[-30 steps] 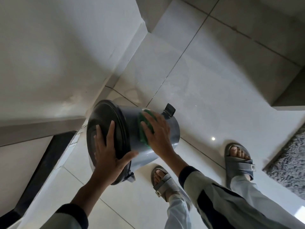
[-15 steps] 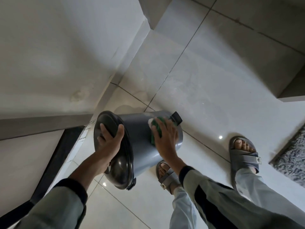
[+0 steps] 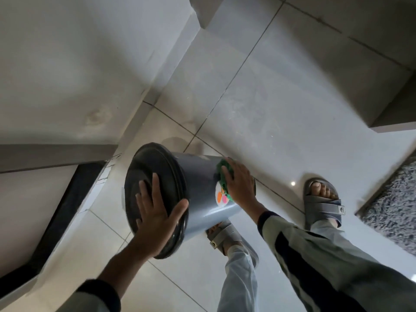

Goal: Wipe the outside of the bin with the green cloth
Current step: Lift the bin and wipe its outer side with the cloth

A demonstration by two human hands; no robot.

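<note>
A grey bin [image 3: 198, 183] with a black lid [image 3: 162, 176] is held tilted on its side above the tiled floor, lid toward me. My left hand [image 3: 156, 218] lies spread flat on the lid, thumb hooked over its rim. My right hand [image 3: 238, 183] presses the green cloth [image 3: 222, 171] against the bin's grey side wall. A white sticker with orange and pink spots [image 3: 221, 197] shows on the wall just below the cloth. Most of the cloth is hidden under my fingers.
Glossy grey floor tiles [image 3: 281, 109] spread ahead. A pale wall [image 3: 78, 64] stands at the left with a black strip [image 3: 65, 210] at its base. My sandalled feet [image 3: 322, 199] stand under and right of the bin. A shaggy grey mat [image 3: 396, 203] lies at the right edge.
The bin has been turned about its axis: the pedal went out of sight and the spotted sticker came into view. My left hand shifted from gripping the lid's rim to lying flat.
</note>
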